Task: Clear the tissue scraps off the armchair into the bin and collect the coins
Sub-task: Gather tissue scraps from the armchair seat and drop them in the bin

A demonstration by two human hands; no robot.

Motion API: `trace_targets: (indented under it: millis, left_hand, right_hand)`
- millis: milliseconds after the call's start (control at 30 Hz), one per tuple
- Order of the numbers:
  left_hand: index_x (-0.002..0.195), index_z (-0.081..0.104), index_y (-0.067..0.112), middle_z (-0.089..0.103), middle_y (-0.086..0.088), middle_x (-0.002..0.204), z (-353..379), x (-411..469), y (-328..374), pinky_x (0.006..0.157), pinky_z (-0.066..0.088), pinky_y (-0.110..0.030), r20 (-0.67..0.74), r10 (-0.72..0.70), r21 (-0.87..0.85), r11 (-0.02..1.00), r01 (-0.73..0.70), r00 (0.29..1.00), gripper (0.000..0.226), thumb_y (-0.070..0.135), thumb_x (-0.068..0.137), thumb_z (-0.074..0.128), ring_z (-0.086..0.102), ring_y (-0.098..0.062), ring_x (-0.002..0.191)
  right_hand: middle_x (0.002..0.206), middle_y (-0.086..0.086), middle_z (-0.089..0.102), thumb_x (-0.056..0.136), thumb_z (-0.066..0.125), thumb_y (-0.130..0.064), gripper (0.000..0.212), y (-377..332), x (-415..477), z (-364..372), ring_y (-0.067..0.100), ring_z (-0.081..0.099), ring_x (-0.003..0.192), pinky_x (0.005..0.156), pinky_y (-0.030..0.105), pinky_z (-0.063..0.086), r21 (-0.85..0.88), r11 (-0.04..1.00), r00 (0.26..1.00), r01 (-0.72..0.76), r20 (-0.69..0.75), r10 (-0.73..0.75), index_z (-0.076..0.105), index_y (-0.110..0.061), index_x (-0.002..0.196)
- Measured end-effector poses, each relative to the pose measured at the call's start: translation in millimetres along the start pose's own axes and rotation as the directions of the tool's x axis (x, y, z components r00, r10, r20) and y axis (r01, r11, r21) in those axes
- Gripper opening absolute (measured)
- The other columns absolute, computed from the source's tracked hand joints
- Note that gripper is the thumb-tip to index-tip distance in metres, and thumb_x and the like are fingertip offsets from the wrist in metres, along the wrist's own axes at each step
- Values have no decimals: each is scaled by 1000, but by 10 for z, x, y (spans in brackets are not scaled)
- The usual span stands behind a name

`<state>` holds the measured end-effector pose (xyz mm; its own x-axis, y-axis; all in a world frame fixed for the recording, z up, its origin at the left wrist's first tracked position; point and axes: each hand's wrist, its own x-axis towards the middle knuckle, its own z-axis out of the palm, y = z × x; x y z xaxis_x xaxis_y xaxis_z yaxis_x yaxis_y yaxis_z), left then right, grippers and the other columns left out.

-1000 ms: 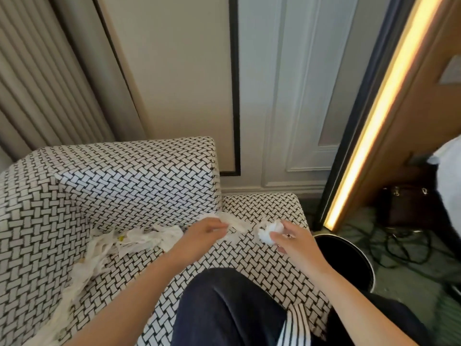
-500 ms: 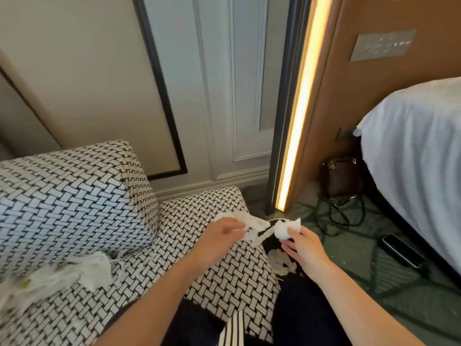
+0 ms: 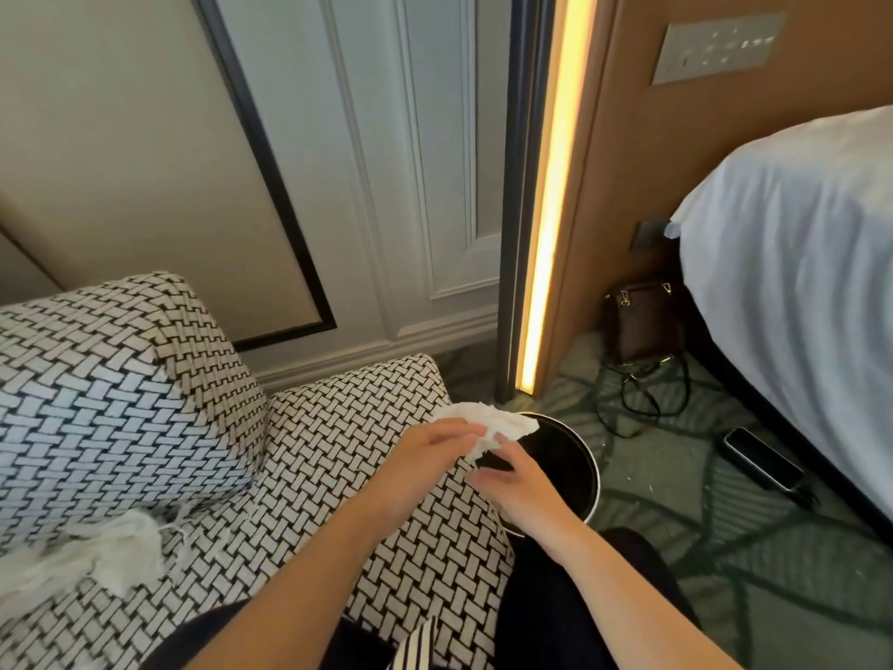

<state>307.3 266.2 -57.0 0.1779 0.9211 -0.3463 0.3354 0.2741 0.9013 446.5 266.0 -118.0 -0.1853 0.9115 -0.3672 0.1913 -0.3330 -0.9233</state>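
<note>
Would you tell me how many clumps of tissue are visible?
2: a wad in the left hand over the bin, a pile on the armchair seat, lower left. Others may be hidden.

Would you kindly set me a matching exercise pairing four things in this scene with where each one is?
Things: 1 tissue wad; 2 tissue pile; 3 phone; 4 brown bag.
Places: A flat on the carpet beside the bed; B in the left hand, by the bin; C upright against the wooden panel; D on the armchair seat.
Pairs: 1-B; 2-D; 3-A; 4-C.
</note>
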Motion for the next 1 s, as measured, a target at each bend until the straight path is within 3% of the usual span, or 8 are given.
trace_targets:
  millis: [100, 233, 333, 500, 633, 733, 867, 1000]
  left_hand:
    - [106, 69, 29, 54, 14, 126, 78, 46, 13, 106, 38, -31, 46, -7, -68, 998, 10, 999, 23, 23, 92, 52, 47, -3, 118]
    - [107, 69, 25, 57, 8, 125, 135, 81, 73, 103, 41, -32, 64, -12, -162, 986, 23, 998, 23, 20, 92, 52, 52, -7, 115]
    - [115, 64, 26, 55, 7, 129, 160, 138, 97, 104, 41, -39, 34, -23, -183, 983, 29, 999, 26, 20, 93, 51, 52, -11, 117]
    - [126, 57, 25, 47, 8, 133, 224, 222, 123, 106, 39, -42, -32, -50, -162, 986, 44, 998, 33, 18, 94, 50, 45, -12, 123]
    - [130, 52, 24, 40, 6, 142, 285, 281, 125, 107, 37, -41, -40, -48, -165, 985, 40, 998, 37, 18, 94, 50, 39, -13, 128]
    - [136, 45, 27, 33, 4, 147, 316, 313, 128, 104, 36, -34, -26, -43, -153, 987, 39, 999, 43, 19, 95, 50, 35, -12, 129]
    - [136, 43, 37, 26, 7, 152, 339, 343, 108, 110, 29, -39, 75, -55, -87, 994, 61, 996, 43, 23, 95, 48, 25, -15, 137]
    - [134, 44, 40, 24, 10, 153, 334, 331, 51, 114, 20, -48, 127, -74, -34, 996, 78, 989, 42, 26, 95, 48, 20, -16, 140]
  right_hand:
    - [121, -10, 56, 87, 65, -25, 65, -25, 26, -27, 0, 51, 99, 92, 23, 41, -4, 1000, 994, -17, -111, 16, 34, -16, 143]
    - [104, -11, 65, 88, 62, -29, 31, -20, 40, -70, 5, 62, 95, 91, 29, 51, 63, 998, 983, 21, -183, -9, 57, -29, 118]
    - [94, -6, 70, 92, 58, -27, 14, 48, 96, -95, 6, 66, 89, 77, 20, 53, 170, 985, 959, 15, -281, 34, 65, -26, 103]
    - [90, -1, 69, 93, 55, -22, 16, 183, 227, -164, 13, 65, 89, 88, 37, 53, 261, 963, 874, -73, -447, 187, 66, -20, 104]
    - [94, -1, 67, 94, 53, -18, 21, 257, 287, -222, 14, 63, 92, 89, 36, 53, 356, 931, 853, -85, -456, 252, 62, -16, 112]
    - [110, 2, 63, 95, 50, -21, 32, 275, 307, -220, 18, 59, 105, 95, 41, 49, 361, 922, 866, -141, -407, 292, 54, -19, 127]
    - [148, 9, 36, 95, 48, -19, 64, 262, 316, -202, 30, 39, 131, 106, 50, 38, 338, 910, 883, -238, -314, 348, 16, -33, 148]
    - [151, 11, 30, 93, 52, -16, 79, 270, 313, -224, 30, 36, 134, 108, 51, 35, 338, 902, 899, -270, -246, 361, 1, -45, 146]
